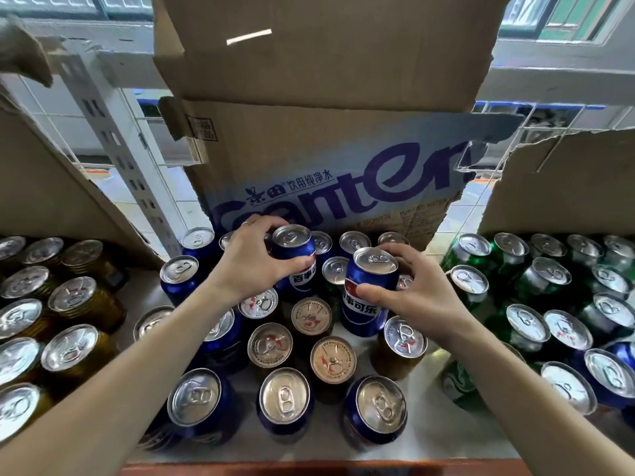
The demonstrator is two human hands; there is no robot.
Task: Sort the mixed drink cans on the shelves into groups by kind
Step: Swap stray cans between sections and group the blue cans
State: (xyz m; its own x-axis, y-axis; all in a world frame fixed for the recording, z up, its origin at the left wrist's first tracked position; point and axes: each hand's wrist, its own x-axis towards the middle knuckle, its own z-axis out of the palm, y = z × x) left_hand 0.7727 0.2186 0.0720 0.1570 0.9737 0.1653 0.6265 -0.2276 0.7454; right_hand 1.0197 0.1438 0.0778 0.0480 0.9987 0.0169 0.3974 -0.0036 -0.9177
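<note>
Step in hand, as judged: blue cans are taken out of the mixed centre cluster. The rear Pepsi can is clamped in the curled fingers of the left hand, and the front Pepsi can likewise in the right hand. Both appear lifted off the shelf. Next, free space beside the standing blue cans is required for the 2.

Two hands; two held blue cans; three cardboard boxes.

Leftmost gold cans — edge-cropped
</note>
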